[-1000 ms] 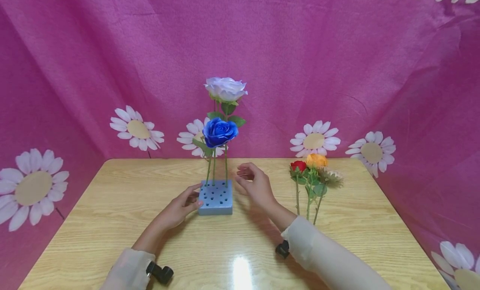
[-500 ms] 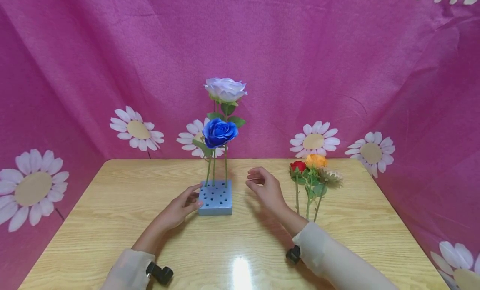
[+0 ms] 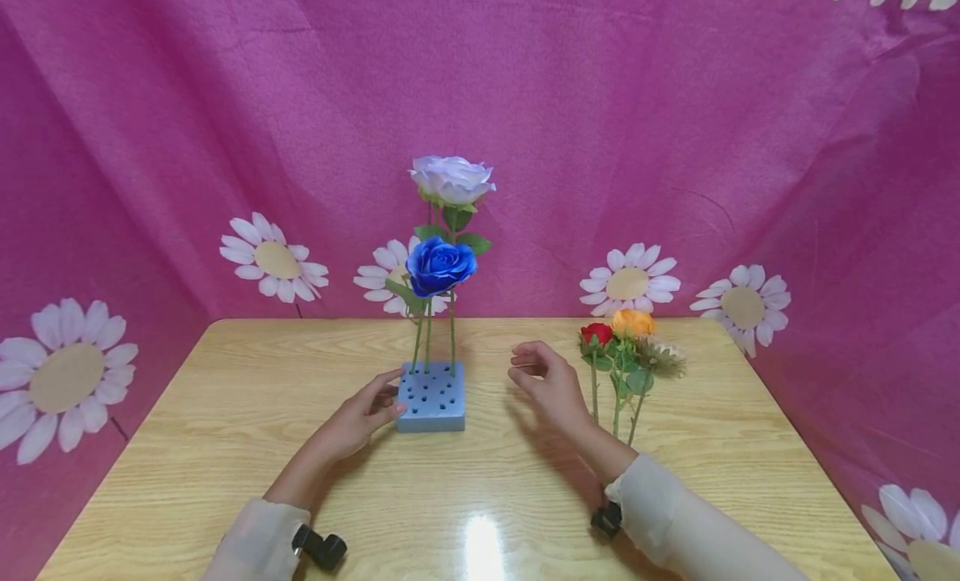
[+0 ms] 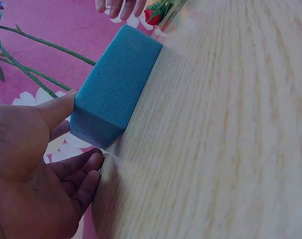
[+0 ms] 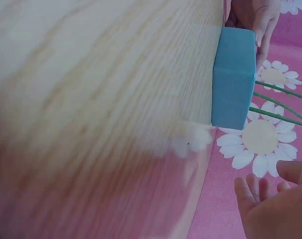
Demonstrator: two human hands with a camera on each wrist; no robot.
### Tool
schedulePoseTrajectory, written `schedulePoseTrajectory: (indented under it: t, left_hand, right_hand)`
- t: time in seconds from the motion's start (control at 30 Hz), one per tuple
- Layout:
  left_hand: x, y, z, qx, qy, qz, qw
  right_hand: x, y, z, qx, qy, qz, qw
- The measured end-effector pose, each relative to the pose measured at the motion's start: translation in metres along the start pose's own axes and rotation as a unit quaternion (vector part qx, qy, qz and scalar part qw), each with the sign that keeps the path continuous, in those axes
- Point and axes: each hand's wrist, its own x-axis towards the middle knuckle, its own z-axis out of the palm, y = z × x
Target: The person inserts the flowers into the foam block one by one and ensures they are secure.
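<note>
A blue foam block with several holes in its top stands on the table. Out of it rise three green stems, with a blue rose and, higher up, a pale lilac-white rose; no third bloom is distinguishable. My left hand rests at the block's left side. Its thumb and forefinger touch the block's edge, and the other fingers bend loosely beside it in the left wrist view. My right hand hovers empty between the block and some loose flowers, fingers loosely bent.
On the right of the wooden table lie a red rose, an orange flower and a pale brownish flower, stems toward me. A pink cloth printed with daisies hangs behind and at both sides.
My right hand has moved rightward and slightly toward me, away from the block and closer to the loose flowers. The left hand, the block and its flowers have stayed in place.
</note>
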Motion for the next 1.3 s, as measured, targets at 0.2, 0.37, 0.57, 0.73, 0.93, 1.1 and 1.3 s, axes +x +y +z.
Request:
schedulePoseTrajectory:
  t: [0.2, 0.37, 0.57, 0.73, 0.93, 1.1, 1.3]
  left_hand:
    - [0.001, -0.001, 0.000, -0.001, -0.001, 0.000, 1.0000]
    - [0.001, -0.001, -0.001, 0.001, -0.001, 0.000, 1.0000]
    - [0.001, -0.001, -0.001, 0.004, -0.001, 0.000, 1.0000]
    - [0.001, -0.001, 0.000, 0.005, -0.001, 0.001, 1.0000]
    - [0.001, -0.002, -0.001, 0.003, -0.002, 0.007, 1.0000]
    - [0.002, -0.003, -0.001, 0.002, -0.004, 0.009, 0.9999]
    - [0.001, -0.002, -0.001, 0.004, -0.001, 0.007, 1.0000]
  right_hand:
    - [-0.006, 0.003, -0.011, -0.001, 0.002, 0.009, 1.000]
    - [-0.010, 0.007, -0.023, 0.001, -0.003, 0.017, 1.000]
    - [-0.016, 0.012, -0.038, -0.003, 0.000, 0.028, 1.000]
    - [-0.023, 0.015, -0.050, -0.002, 0.000, 0.044, 0.999]
    - [-0.032, 0.019, -0.062, 0.001, 0.010, 0.065, 0.998]
    - [-0.039, 0.024, -0.076, 0.004, 0.009, 0.078, 0.997]
    - [-0.048, 0.027, -0.090, -0.035, 0.013, 0.068, 0.997]
